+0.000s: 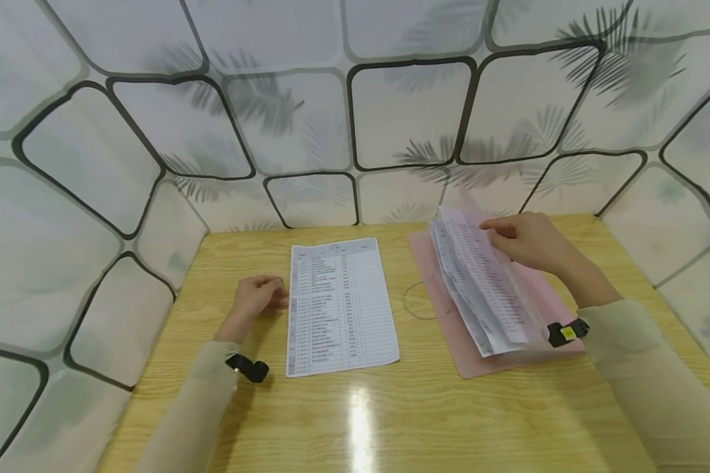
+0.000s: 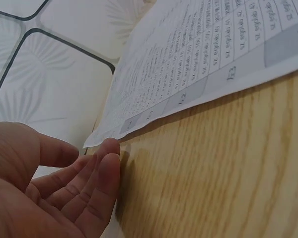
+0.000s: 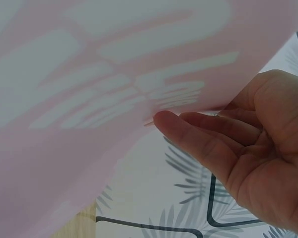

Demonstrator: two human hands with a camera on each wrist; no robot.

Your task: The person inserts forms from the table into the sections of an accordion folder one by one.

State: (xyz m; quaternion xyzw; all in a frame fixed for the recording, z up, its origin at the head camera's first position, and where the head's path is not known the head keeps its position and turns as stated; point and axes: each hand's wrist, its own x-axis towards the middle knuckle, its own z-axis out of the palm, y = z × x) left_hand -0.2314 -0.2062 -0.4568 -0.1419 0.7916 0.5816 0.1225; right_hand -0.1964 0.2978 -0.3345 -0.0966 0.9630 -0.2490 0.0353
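Two hands busy: our right hand [image 1: 523, 242] pinches the printed white sheets [image 1: 479, 289] raised off the translucent pink plastic folder [image 1: 491, 364] on the wooden bench [image 1: 390, 420]; we'd better peel one sheet only. Left hand [image 1: 259, 299] rests relaxed, touching the flat printed sheet [image 1: 340, 305].

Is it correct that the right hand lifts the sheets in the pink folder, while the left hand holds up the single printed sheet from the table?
Not quite. The head view shows the printed sheet lying flat on the wooden table; the left hand rests beside its left edge with relaxed fingers. The right hand does lift the sheets in the pink folder.
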